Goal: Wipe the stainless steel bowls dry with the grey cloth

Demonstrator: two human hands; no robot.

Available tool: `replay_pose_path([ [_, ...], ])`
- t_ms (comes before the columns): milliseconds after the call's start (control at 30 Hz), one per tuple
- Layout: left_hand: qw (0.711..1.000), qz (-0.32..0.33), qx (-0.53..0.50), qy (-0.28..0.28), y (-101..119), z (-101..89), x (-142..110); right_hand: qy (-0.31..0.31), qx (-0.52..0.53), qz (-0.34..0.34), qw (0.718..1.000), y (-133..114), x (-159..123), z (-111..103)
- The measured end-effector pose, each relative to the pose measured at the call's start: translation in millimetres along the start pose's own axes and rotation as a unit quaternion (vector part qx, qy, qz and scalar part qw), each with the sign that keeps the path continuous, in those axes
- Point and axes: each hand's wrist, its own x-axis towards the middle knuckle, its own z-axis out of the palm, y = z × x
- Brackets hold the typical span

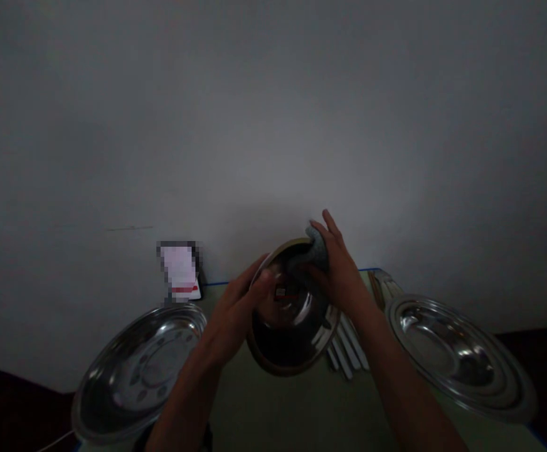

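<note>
Both forearms (396,370) rise from the near side of the counter (273,408) and converge on a shiny metal bowl (295,323), which is held up over the counter's middle toward its far edge, tilted so that its inside faces the camera. The left hand (233,314) grips the bowl's left rim, thumb laid inside and the other fingers behind, largely hidden. At the upper right rim the right hand (342,273) pinches a grey cloth (318,254) against the bowl, thumb toward the inside, one finger sticking up apart from the rest; the remaining fingertips are hard to make out.

Beyond the bowl, the counter's blue-lined far edge runs close to a plain wall (273,125), so room is tight on that side. A wide metal basin (146,370) covers much of the left edge, and a metal pan (462,364) with several rims covers the right edge; both seem to reach past the counter. Between them, the near middle is bare green surface. Pale strips (346,348) lie side by side under the bowl's right side, while thin brown sticks (376,290) lie by the far right corner. Near the far left corner, a pixelated object (179,263) leans against the wall.
</note>
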Motion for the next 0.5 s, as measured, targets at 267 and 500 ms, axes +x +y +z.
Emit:
replay_pose_path([
  [267,0.996,-0.052,-0.002,-0.076,22,-9.4,-5,0.014,0.014,0.0,1.0,-34,1,0],
  [500,0.985,0.126,-0.014,0.113,21,12.5,-17,0.205,0.122,0.202,0.95,-28,4,1],
])
